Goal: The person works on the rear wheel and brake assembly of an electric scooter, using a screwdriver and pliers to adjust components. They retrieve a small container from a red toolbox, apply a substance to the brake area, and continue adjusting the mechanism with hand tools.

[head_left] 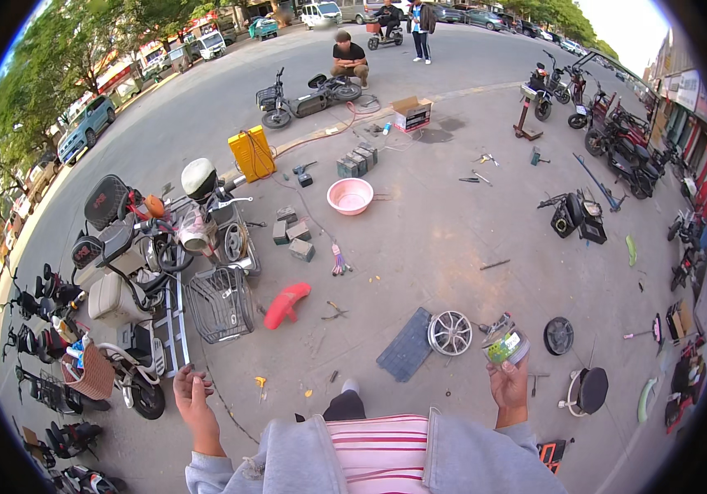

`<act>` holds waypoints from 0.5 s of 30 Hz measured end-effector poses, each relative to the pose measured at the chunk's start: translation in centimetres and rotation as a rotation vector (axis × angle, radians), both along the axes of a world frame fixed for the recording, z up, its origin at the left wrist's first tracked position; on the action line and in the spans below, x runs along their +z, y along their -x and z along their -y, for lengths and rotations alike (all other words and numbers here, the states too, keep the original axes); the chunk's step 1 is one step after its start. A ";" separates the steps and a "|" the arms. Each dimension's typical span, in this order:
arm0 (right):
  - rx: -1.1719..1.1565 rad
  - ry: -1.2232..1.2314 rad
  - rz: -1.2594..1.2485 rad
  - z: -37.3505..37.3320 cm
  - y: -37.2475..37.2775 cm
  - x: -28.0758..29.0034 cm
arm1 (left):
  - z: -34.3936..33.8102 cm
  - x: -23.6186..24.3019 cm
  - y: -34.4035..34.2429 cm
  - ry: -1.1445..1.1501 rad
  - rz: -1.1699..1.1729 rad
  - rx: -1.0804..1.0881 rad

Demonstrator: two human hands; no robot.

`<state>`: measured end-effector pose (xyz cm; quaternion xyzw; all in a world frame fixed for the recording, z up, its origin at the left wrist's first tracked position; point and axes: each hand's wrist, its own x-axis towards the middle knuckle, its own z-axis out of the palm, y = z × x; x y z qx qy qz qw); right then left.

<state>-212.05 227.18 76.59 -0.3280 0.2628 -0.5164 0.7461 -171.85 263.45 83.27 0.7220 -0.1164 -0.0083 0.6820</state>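
Green-labelled package (505, 347) | right hand (509, 385): grip holding its near side, likely for steadiness | left hand (195, 397): grip half-curled, nothing visible inside | silver wheel (450, 333) leftward

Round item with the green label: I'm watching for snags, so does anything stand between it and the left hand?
Nothing visible does. The right hand holds the round item, and the left hand is off to the left; the spoked wheel and dark flat sheet lie lower, on the ground.
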 end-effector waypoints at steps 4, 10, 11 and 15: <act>-0.091 0.090 0.236 10.8 -6.2 0.8 | 10.8 -2.5 -7.4 0.029 -0.031 0.061; -0.172 0.053 0.403 29.3 -14.2 3.0 | 35.5 -4.3 -20.3 0.242 -0.142 -0.064; -0.184 0.009 0.410 32.6 -14.8 3.8 | 40.6 -3.8 -22.1 0.247 -0.190 -0.071; -0.260 0.107 0.284 42.5 -16.0 4.7 | 58.8 -1.3 -26.1 0.293 -0.221 -0.358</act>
